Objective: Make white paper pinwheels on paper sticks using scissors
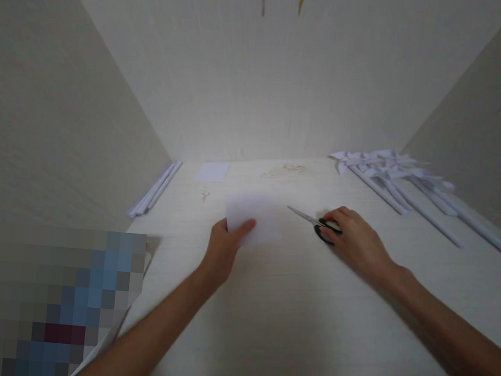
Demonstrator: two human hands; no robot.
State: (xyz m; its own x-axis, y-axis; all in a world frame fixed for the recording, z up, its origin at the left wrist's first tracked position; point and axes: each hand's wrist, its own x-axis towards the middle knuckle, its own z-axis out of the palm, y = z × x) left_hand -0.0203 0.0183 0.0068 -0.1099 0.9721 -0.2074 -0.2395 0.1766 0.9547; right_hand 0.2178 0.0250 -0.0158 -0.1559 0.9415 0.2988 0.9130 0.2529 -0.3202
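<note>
paper sheet [254, 219] pinched in left hand [223, 250]; right hand [355, 238] closes on scissors [317, 222], seemingly flat on the table [310, 310]; lifting them comes next.

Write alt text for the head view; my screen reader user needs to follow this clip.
The left hand holds a white paper sheet above a pale table, while the right hand rests on black-handled scissors. White paper pinwheels lie at the far right, paper sticks at the far left.
</note>
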